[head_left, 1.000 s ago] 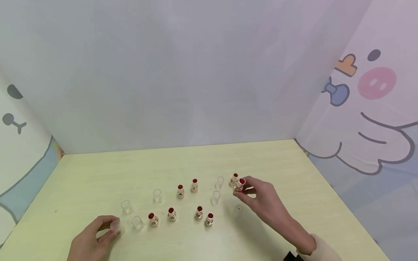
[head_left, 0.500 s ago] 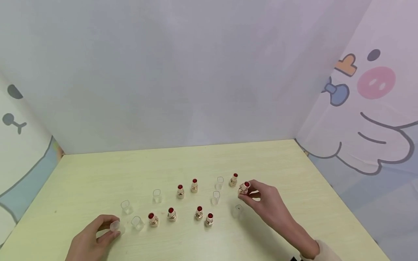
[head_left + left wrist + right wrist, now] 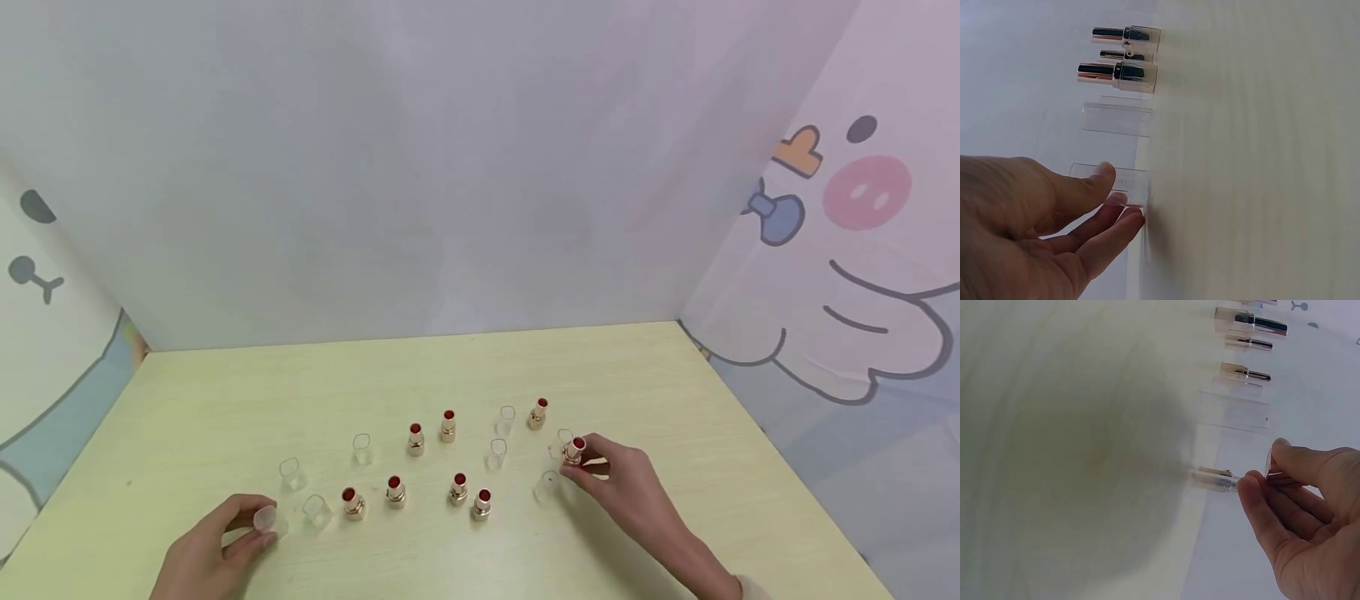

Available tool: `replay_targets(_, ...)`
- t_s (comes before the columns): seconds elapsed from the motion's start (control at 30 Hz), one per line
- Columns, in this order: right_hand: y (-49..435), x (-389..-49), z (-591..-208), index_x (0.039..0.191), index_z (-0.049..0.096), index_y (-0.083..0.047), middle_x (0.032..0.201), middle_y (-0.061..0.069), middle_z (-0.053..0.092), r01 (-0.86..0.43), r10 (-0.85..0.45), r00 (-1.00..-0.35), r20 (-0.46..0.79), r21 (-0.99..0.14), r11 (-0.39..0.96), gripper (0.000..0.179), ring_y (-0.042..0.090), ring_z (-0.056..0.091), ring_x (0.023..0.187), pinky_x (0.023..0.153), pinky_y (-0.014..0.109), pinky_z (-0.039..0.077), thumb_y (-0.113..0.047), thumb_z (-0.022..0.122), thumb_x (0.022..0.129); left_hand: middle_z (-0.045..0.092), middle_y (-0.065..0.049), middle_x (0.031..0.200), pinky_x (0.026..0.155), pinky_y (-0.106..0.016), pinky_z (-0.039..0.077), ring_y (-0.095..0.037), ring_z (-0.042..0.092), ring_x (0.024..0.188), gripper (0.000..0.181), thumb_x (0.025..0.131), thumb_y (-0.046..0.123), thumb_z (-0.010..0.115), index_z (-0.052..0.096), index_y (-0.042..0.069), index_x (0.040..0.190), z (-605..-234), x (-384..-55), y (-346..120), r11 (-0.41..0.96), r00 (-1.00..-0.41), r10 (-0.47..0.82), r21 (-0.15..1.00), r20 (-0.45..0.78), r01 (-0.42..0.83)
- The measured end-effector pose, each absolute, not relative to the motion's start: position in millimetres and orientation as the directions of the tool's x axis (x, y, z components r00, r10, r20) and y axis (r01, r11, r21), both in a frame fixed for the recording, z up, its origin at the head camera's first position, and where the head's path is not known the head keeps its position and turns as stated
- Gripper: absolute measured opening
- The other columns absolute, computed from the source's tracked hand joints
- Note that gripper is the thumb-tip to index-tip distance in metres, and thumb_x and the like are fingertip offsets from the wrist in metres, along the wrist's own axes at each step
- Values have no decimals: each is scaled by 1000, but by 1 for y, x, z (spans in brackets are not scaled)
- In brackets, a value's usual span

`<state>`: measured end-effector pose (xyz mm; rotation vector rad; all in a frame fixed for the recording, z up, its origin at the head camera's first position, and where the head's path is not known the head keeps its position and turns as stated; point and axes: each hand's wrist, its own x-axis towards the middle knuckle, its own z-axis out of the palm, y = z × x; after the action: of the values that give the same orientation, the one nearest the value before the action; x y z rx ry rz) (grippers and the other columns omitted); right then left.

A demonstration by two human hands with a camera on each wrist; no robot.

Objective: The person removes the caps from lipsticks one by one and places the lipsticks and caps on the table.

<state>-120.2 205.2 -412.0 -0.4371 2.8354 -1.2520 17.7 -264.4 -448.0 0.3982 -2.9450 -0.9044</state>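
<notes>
My left hand (image 3: pixel 213 546) pinches a clear plastic cap (image 3: pixel 267 520) between thumb and fingers at the front left of the table; the left wrist view shows this clear cap (image 3: pixel 1129 183) standing on the tabletop. On the right, my right hand (image 3: pixel 622 479) holds a gold lipstick tube (image 3: pixel 573 452) with a red top, raised above the table. In the right wrist view the fingers largely hide that tube. Close by the right hand stand two clear caps, the nearer cap (image 3: pixel 547 487) and a partly hidden cap (image 3: pixel 564 437).
Several gold lipstick tubes stand upright across the middle, among them a front tube (image 3: pixel 482 505) and a back right tube (image 3: pixel 537 414). More clear caps stand between them, such as one cap (image 3: pixel 362 450). White walls with cartoon drawings enclose the pale table (image 3: pixel 300 392).
My right hand has moved right and toward me with the lipstick tube, away from the back right tube. A clear cap behind it now shows. The left hand stays in place with its cap.
</notes>
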Motion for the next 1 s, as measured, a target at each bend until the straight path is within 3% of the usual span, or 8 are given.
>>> replay_targets(0.27,213,-122,-429,95,75,-16,84,-4,76,-278,-296,-951,94,-683,675,15,13,77,80,67,19,59,-17,87,85,77,-2,110,73,-16,59,-17,77,96,38,87,13,85,69,13,121,-447,16,-263,799,-965,-258,553,-39,-236)
replay_targets(0.57,217,-126,-435,96,76,-16,84,-8,71,-300,-311,-945,101,-642,706,22,2,66,76,70,20,58,-15,91,80,77,-3,111,74,-15,58,-14,76,95,38,87,14,85,69,13,121,-446,16,-263,795,-961,-268,550,-62,-257)
replay_targets(0.73,218,-130,-438,88,73,-19,84,-10,67,-342,-338,-933,125,-608,717,23,-2,59,75,69,20,57,-13,92,77,77,-3,110,74,-14,57,-12,76,94,38,86,14,86,69,13,120,-448,16,-264,796,-963,-264,552,-53,-248)
replay_targets(1.0,220,-133,-440,81,70,-22,80,-11,61,-349,-372,-924,85,-583,734,25,1,52,74,65,18,48,-14,93,76,76,-1,108,74,-15,57,-10,75,93,38,85,14,86,69,14,119,-449,16,-264,803,-965,-257,545,-47,-241)
